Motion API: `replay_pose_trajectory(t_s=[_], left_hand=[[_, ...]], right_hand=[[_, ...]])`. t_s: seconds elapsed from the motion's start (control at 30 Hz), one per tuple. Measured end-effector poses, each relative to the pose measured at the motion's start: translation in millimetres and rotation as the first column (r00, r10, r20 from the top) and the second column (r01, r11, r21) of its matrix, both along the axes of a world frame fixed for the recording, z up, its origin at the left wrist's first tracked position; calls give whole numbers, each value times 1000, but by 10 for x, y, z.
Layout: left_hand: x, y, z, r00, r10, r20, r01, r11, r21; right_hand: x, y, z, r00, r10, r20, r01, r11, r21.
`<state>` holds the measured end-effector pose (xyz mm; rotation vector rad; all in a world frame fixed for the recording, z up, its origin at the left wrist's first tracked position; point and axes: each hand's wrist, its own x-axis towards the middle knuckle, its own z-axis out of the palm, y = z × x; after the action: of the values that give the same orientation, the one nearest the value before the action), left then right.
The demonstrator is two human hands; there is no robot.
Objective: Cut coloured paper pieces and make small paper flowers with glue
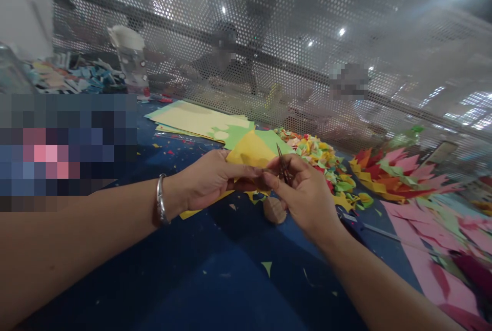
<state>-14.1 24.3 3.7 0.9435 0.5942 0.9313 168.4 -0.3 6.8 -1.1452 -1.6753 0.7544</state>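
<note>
Resting scraps (73, 77): mixed paper bits are lying heaped at the back of the blue table (230, 290), just beside a cup (132, 62).
Paper stack (188, 118): pale sheets are lying beyond the left hand.
Left hand (209, 177): thumb and fingers are pinching the yellow paper (a silver bracelet (161, 200) is circling the wrist).
Yellow paper (251, 149): it is staying between the two hands, one corner pointing up.
Brown disc (274, 211): it is lying near the right thumb.
Right hand (309, 187): curled fingers are holding small scissors (283, 167), tips pointing up; I cannot tell how far the blades are parting.
Cut pieces (313, 151): colourful bits are lying piled beyond the right hand.
Spiky paper (403, 169): pink, orange and yellow points are sticking out.
Pink sheets (426, 264): they are spreading beside the right forearm.
</note>
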Motion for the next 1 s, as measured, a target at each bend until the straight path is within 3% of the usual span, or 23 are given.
replay_pose_trajectory(t_s=[0.37, 0.63, 1.0], left_hand=[[-12, 15, 41, 982, 178, -63, -165, 972, 169], [-1, 28, 36, 936, 349, -45, -336, 924, 184], [27, 6, 20, 950, 302, 76, -308, 947, 88]], right_hand=[[34, 4, 27, 997, -41, -60, 38, 998, -47], [35, -3, -23, 997, -10, -71, 2, 994, -114], [-41, -47, -9, 978, 5, -208, -65, 958, -278]])
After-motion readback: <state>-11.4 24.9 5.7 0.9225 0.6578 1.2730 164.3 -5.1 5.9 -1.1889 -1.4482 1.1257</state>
